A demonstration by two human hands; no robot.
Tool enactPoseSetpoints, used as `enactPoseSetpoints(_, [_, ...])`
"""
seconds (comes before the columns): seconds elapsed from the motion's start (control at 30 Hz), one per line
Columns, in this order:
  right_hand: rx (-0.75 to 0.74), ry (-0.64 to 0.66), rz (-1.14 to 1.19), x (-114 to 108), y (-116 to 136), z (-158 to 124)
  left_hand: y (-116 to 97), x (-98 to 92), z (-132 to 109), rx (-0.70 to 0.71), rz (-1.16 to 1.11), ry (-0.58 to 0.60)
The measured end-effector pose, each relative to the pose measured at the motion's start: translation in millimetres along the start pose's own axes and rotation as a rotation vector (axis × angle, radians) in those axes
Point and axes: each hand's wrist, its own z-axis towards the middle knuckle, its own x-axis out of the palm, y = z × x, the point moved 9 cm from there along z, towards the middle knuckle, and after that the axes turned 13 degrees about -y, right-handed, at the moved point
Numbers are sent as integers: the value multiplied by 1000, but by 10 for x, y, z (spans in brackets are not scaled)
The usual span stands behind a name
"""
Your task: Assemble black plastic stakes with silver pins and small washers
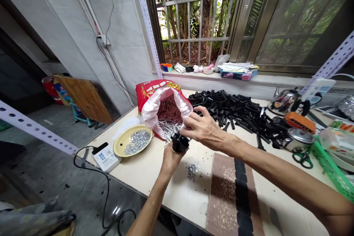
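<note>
My left hand [170, 159] is wrapped round a bundle of black plastic pieces [180, 143], held upright over the table in front of the bag. Just above the bundle, my right hand [205, 128] has its fingers curled in a pinch; what sits between the fingertips is too small to make out. Behind both hands a red and white bag [151, 108] lies open, full of reddish-brown screws [170, 110] with silvery screws [169, 129] at its mouth. Small metal parts [193, 170] lie in a loose pile below my hands. To the left, a yellow dish [118, 146] holds many similar parts.
A large heap of black plastic pieces [229, 108] spreads behind my right arm. A brown board [221, 195] carries a row of black pieces [242, 188]. Green scissors [302, 159], a lidded metal pot [298, 140] and a green basket [329, 166] stand right. A white box [106, 158] sits at the left edge.
</note>
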Motion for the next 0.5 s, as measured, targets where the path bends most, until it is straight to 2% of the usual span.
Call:
enactPoseSetpoints(0.1, [107,-51,77,-97,-137,-15,59,15,-41,-136,-175,47])
enactPoseSetpoints(0.17, [204,-127,95,-193,-266,-70,60,-18,-69,-173,-263,48])
enactPoseSetpoints(0.3, [309,-224,123,-261,-390,-262,6,-189,-32,-66,-280,-76])
enactPoseSetpoints(0.43, [369,-214,181,-142,-382,-488,-36,-400,79,120,-225,-252])
enactPoseSetpoints(0.5, [395,-214,210,-66,-371,-592,-22,-467,135,153,-138,-304])
